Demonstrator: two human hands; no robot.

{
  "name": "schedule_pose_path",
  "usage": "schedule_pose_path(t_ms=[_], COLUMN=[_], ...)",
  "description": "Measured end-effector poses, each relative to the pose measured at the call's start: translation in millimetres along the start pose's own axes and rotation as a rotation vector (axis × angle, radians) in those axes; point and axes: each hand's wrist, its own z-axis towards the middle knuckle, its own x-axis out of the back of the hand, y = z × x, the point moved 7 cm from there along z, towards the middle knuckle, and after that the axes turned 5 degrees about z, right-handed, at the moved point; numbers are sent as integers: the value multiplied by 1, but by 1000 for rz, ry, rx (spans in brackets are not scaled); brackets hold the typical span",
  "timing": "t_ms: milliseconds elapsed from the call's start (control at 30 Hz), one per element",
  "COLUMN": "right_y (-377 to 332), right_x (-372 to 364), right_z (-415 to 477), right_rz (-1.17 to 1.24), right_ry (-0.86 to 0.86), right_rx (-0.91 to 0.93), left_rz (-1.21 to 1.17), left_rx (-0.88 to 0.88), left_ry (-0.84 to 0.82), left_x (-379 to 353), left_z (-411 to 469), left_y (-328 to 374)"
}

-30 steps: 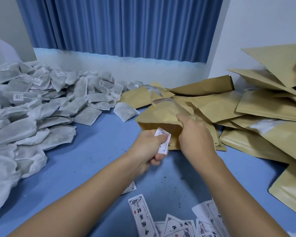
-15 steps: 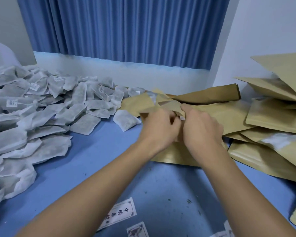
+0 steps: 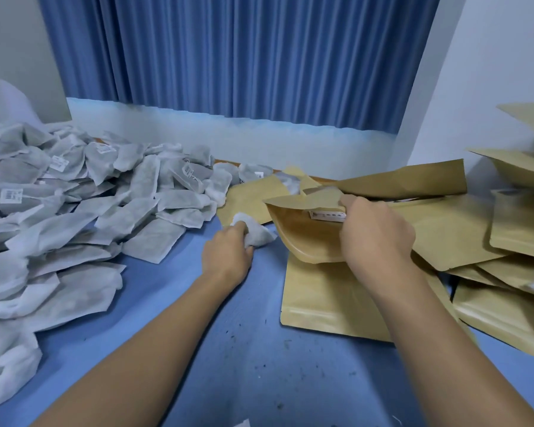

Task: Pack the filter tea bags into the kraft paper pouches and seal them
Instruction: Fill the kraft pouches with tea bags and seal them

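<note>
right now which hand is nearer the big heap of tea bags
Left. The left hand grips one tea bag just right of the heap; the right hand holds an open kraft pouch farther right.

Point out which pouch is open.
The pouch gripped by the right hand: its mouth gapes, with a card showing there. The other pouches lie flat.
</note>
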Motion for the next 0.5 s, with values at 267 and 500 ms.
schedule_pose_path(t_ms=[267, 500], right_y=[-2, -17], right_x=[-1, 4], right_z=[-3, -13], right_rz=[16, 28], right_ry=[-44, -89], right_rx=[-8, 78], left_rz=[-668, -170], left_rx=[-415, -299], left_ry=[610, -190], left_x=[109, 39], left_z=[-82, -49], left_y=[48, 127])
